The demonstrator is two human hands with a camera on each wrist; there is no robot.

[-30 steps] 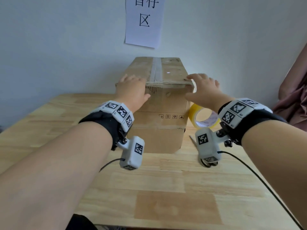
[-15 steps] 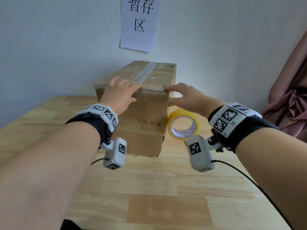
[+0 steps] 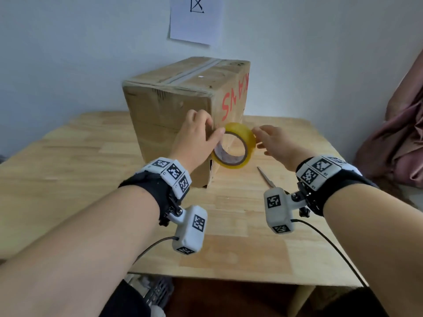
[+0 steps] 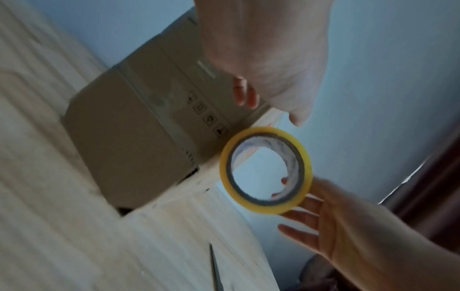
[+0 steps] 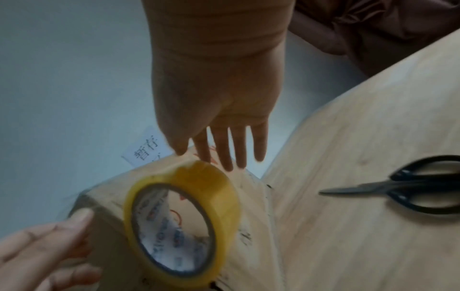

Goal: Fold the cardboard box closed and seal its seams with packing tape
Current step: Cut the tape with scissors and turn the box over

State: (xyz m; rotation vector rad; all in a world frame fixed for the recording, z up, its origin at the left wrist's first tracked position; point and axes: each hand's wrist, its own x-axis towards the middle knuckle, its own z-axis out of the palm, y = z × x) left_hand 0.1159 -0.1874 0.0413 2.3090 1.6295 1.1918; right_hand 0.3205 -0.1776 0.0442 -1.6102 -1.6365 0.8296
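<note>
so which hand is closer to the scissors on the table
Right. The right hand is at the tape roll, just above and beyond the scissors, not touching them. The left hand is on the roll's far side, by the box.

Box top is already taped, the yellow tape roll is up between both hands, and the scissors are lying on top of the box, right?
Not quite: the scissors lie on the table, to the right of the box, as the right wrist view shows. The rest is right.
</note>
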